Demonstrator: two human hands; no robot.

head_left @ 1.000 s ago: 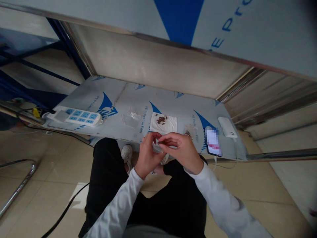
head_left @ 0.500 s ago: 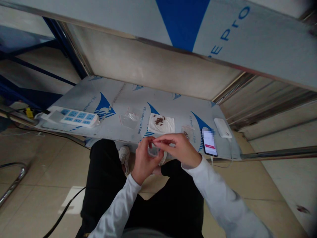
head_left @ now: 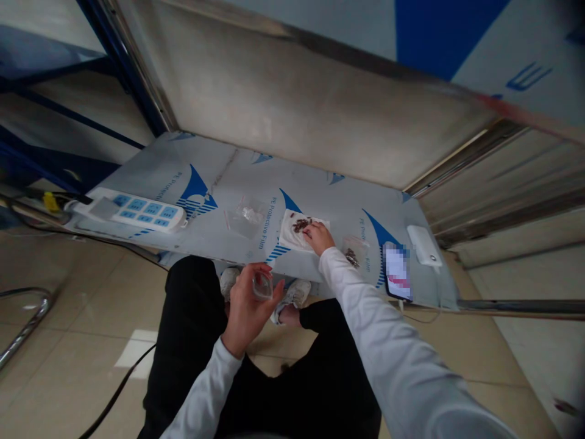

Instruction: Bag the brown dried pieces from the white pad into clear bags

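Note:
My left hand point(head_left: 247, 314) is curled round a small clear plastic container point(head_left: 262, 286) and holds it just in front of the shelf edge, over my lap. On a white tissue point(head_left: 292, 240) lies a heap of small dark brown pieces point(head_left: 300, 225), too small to name. The fingertips of my right hand point(head_left: 321, 237) are pinched together at the right side of this heap. Whether a piece is between them is hidden. To the right of the tissue is a clear zip bag point(head_left: 354, 251) with small dark bits.
Another clear bag point(head_left: 247, 214) lies left of the tissue. A power strip point(head_left: 146, 213) sits at the shelf's left end. At the right are a phone point(head_left: 397, 274) and a white power bank point(head_left: 423, 245), both with cables. An upper shelf point(head_left: 347, 36) overhangs the film-covered surface point(head_left: 228, 177).
My right hand has left the container at my left hand and reached forward to the brown pieces. My left hand keeps the container, now slightly lower and further left. The view has shifted.

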